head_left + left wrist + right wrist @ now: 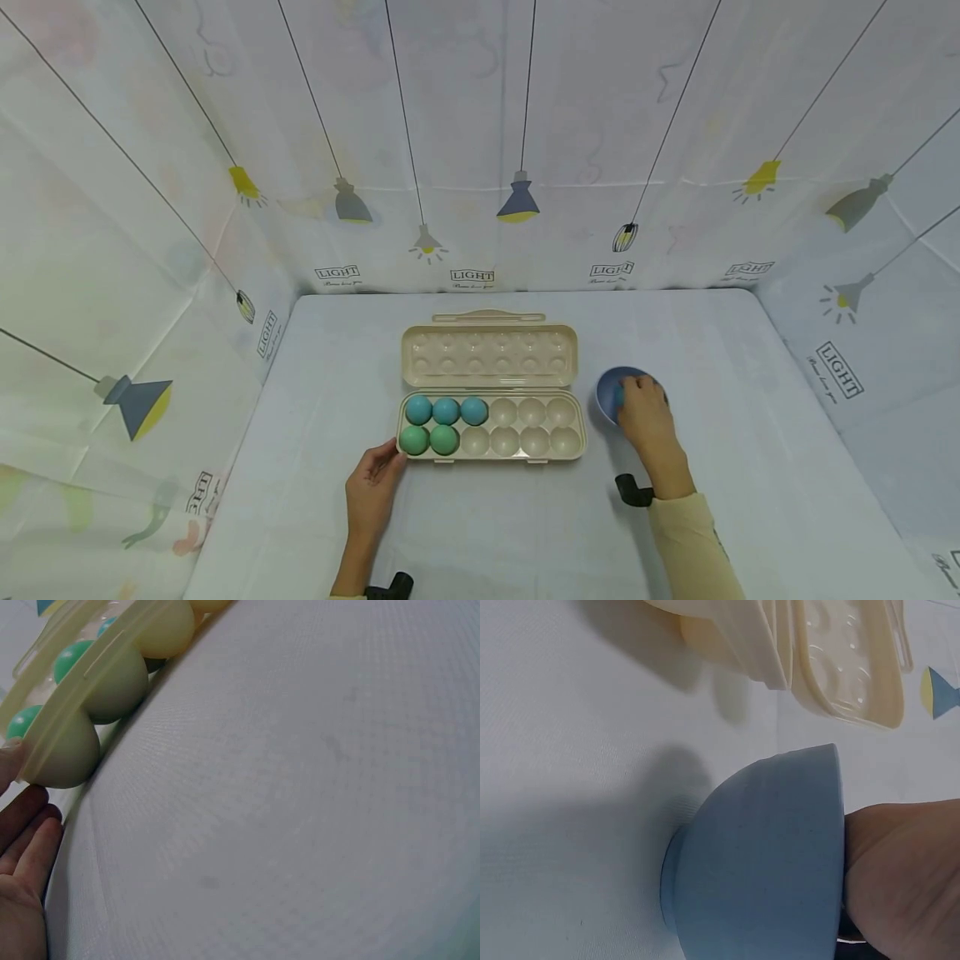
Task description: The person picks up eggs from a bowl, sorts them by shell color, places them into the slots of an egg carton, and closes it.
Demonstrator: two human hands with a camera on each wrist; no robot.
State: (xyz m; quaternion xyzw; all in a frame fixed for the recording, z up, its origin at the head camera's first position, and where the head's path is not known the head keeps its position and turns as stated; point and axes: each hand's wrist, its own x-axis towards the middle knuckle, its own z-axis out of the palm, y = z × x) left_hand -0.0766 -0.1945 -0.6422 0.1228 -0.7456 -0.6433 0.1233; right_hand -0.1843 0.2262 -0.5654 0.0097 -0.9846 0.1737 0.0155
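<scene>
A cream egg carton (504, 442) lies open, its lid (489, 358) folded back. Three blue toy eggs (446, 410) fill the left end of the back row, and two green toy eggs (444, 440) sit in front of them. My left hand (370, 492) holds the carton's near left corner, thumb on the rim (37, 739) and fingers beneath. Right of the carton, my right hand (651, 417) reaches down into a blue bowl (604, 385). Another blue toy egg (618, 395) shows beside its fingers; whether they grip it, I cannot tell. The bowl wall (757, 862) hides the fingertips in the right wrist view.
A white cloth (495, 533) covers the table. Curtains printed with hanging lamps (518, 200) rise behind it and on both sides. Several bare cups (564, 442) occupy the carton's right end. Black straps (633, 491) sit at both wrists.
</scene>
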